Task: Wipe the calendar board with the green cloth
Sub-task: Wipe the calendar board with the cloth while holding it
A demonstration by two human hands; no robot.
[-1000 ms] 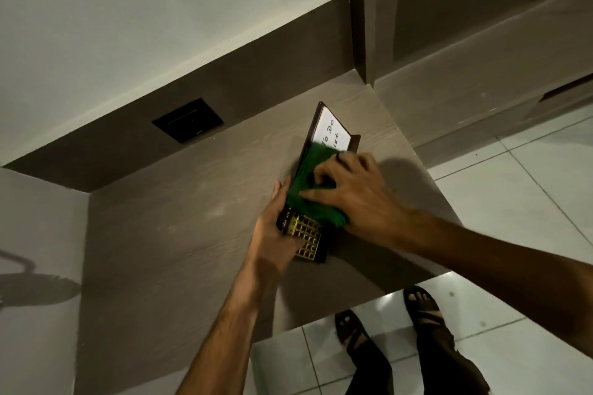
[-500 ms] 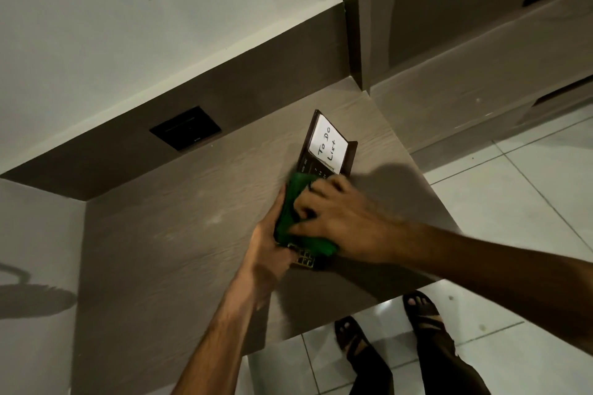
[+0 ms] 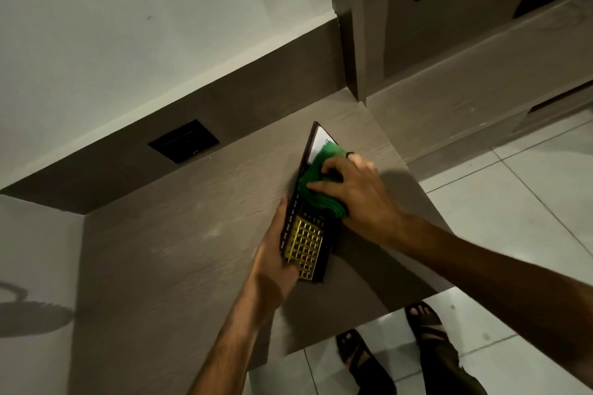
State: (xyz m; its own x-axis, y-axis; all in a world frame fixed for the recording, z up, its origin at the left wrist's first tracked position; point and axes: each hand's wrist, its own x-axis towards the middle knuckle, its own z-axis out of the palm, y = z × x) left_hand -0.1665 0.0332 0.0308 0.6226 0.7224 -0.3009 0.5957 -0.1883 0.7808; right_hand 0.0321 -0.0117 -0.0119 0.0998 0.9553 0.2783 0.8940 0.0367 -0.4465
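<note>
The calendar board point(image 3: 306, 234) is lying flat near the right edge of the wood-grain desk point(image 3: 179, 234), its gold date grid showing at the near end. The left hand point(image 3: 272, 260) is gripping the board's near left edge, fingers curled round it. The right hand point(image 3: 353, 192) is pressing the bunched green cloth point(image 3: 317, 183) onto the board's middle, fingers spread over it, partly covering the white panel at the far end
</note>
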